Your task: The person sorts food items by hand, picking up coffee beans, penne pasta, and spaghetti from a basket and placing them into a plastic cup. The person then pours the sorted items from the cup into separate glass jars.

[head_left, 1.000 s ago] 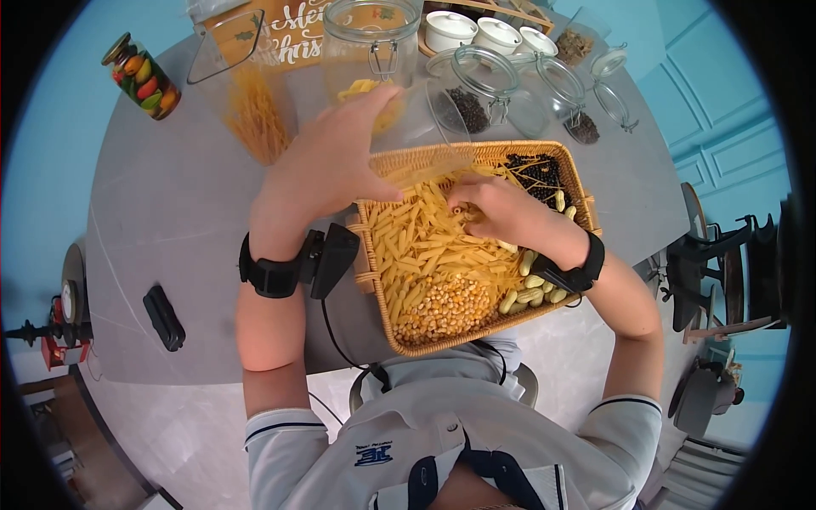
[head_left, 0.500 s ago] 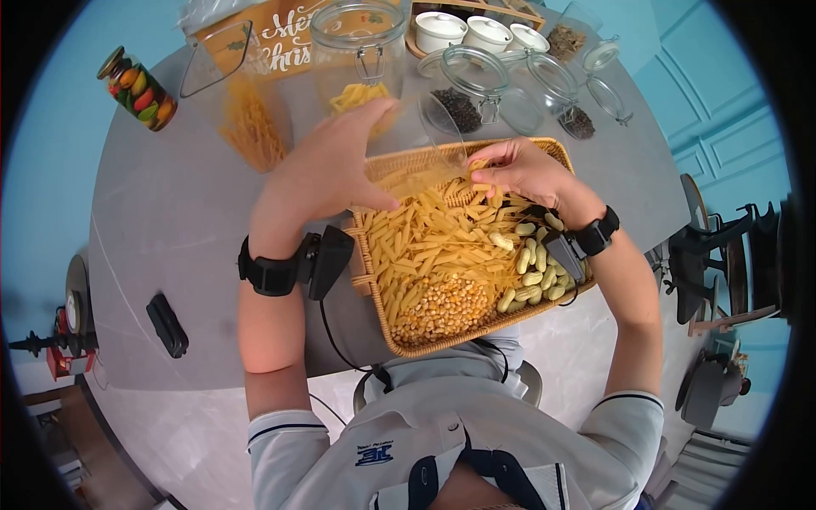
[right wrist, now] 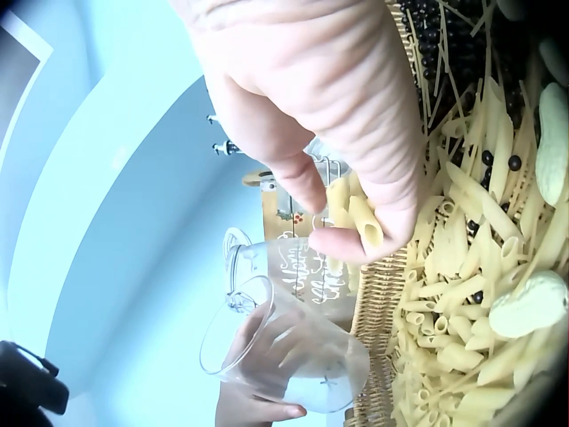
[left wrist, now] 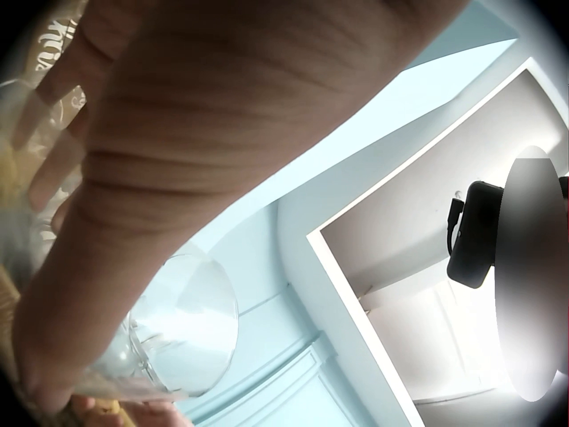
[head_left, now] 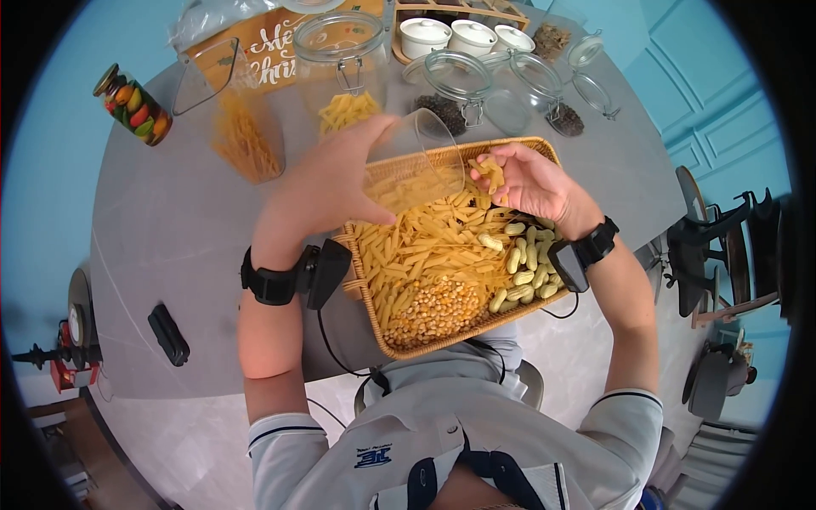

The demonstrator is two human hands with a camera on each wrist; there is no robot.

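Observation:
My left hand point(head_left: 327, 178) grips a clear cup point(head_left: 425, 174), tilted on its side above the basket's far left part. The cup's mouth faces my right hand point(head_left: 535, 185). Between thumb and fingers, that hand holds several penne pieces point(head_left: 490, 174), which the right wrist view shows as pale tubes point(right wrist: 363, 218). Beneath both hands lies the wicker basket point(head_left: 450, 342). Loose penne point(head_left: 425, 242) spreads across its middle and left, corn kernels point(head_left: 433, 306) are heaped at the near side, and peanuts point(head_left: 531, 263) lie at the right. Black beans point(right wrist: 427, 44) show in the right wrist view.
Behind the basket stand a large clip-top jar point(head_left: 340, 72) with pasta, smaller open jars point(head_left: 459, 76) and white lidded pots point(head_left: 425, 36). A container of spaghetti point(head_left: 245, 140) and a jar of colourful fruit point(head_left: 136, 109) are at left. A black case point(head_left: 168, 334) lies nearer.
My right hand has come up out of the basket with penne in its fingers and turned its palm toward the cup. My left hand keeps holding the cup in nearly the same place.

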